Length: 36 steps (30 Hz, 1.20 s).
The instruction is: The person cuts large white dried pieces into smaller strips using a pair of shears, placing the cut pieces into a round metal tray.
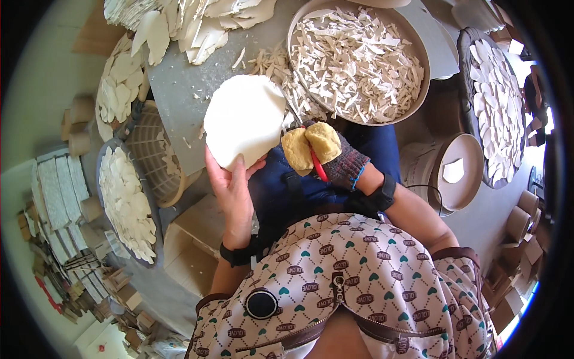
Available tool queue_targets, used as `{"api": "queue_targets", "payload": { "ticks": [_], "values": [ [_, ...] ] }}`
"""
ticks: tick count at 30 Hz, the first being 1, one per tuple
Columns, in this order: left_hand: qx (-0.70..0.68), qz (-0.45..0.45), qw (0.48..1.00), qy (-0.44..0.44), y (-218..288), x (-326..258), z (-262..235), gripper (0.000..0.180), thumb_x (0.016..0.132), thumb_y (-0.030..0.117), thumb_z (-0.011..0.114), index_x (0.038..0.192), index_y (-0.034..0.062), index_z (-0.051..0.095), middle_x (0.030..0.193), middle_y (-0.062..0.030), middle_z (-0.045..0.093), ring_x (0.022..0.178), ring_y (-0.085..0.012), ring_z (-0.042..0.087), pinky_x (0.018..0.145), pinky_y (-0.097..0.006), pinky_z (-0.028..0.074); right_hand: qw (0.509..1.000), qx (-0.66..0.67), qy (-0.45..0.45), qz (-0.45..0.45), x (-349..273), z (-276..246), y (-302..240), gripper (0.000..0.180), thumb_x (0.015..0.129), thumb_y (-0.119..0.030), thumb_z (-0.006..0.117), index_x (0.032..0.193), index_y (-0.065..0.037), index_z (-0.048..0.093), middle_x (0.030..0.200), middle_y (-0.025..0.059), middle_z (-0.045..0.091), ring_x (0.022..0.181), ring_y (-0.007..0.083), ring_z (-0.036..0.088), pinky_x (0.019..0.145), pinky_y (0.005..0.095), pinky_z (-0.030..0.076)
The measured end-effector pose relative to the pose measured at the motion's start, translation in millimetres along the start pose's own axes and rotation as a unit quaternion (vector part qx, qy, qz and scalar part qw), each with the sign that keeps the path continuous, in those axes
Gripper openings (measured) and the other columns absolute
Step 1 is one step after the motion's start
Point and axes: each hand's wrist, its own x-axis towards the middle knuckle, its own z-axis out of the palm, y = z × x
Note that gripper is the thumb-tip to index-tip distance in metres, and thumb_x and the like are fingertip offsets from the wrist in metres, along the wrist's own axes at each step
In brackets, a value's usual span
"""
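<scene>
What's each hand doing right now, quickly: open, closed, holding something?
Left hand: closed on the near edge of a flat white piece.
Right hand: gloved, closed around a red-handled cutting tool.

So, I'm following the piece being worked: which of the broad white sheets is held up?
The rounded sheet in the person's left grip, pinched at its near edge; the others, like the pile on the grey table, are unheld.

Grey table (170,93), grey floor (472,210), pale wall (36,113)
</scene>
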Motion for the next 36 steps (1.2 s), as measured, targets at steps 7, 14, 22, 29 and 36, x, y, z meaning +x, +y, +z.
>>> {"api": "queue_targets", "payload": {
  "ticks": [7,14,22,29,36],
  "values": [
    [0.082,0.029,0.993,0.077,3.7,17.6,-7.5,0.066,0.082,-0.001,0.055,0.137,0.0078,0.020,0.119,-0.0140,0.044,0.093,-0.0225,0.057,0.061,-0.032,0.056,0.998,0.038,-0.010,0.052,-3.2,8.5,-14.5,0.033,0.066,-0.017,0.070,0.095,-0.008,0.057,0.088,0.0118,0.061,0.083,0.0294,0.059,0.072,0.0334,0.049],
    [0.101,-0.020,0.995,0.016,17.1,31.7,-19.3,0.067,0.078,-0.003,0.057,0.135,0.0080,0.024,0.119,-0.0154,0.046,0.090,-0.0225,0.059,0.057,-0.029,0.057,0.995,0.079,-0.034,0.058,1.6,6.3,9.1,0.034,0.066,-0.020,0.070,0.095,-0.008,0.056,0.090,0.0121,0.061,0.083,0.0300,0.059,0.073,0.0336,0.049],
    [0.109,-0.048,0.993,-0.028,28.7,40.5,-30.1,0.068,0.077,-0.001,0.058,0.135,0.0084,0.024,0.118,-0.0154,0.047,0.088,-0.0223,0.060,0.056,-0.028,0.056,0.997,0.048,-0.036,0.040,5.0,2.9,11.7,0.032,0.090,-0.026,0.050,0.097,0.004,0.060,0.095,0.0103,0.064,0.088,0.0150,0.060,0.080,0.0267,0.048],
    [0.115,-0.083,0.989,-0.051,30.2,44.8,-35.8,0.068,0.077,-0.001,0.058,0.136,0.0083,0.024,0.118,-0.0144,0.047,0.088,-0.0210,0.061,0.054,-0.026,0.056,0.998,0.011,-0.029,0.059,3.3,8.1,2.6,0.031,0.090,-0.025,0.049,0.095,0.003,0.060,0.094,0.0094,0.064,0.086,0.0148,0.061,0.077,0.0267,0.048],
    [0.149,-0.106,0.977,-0.107,41.4,54.1,-37.4,0.070,0.075,0.000,0.058,0.136,0.0069,0.025,0.119,-0.0147,0.047,0.085,-0.0194,0.061,0.053,-0.025,0.056,0.973,-0.192,-0.022,-0.126,8.4,-4.6,3.3,0.027,0.070,-0.018,0.064,0.092,-0.006,0.056,0.089,0.0145,0.060,0.083,0.0327,0.058,0.072,0.0377,0.049]
  ]
}}
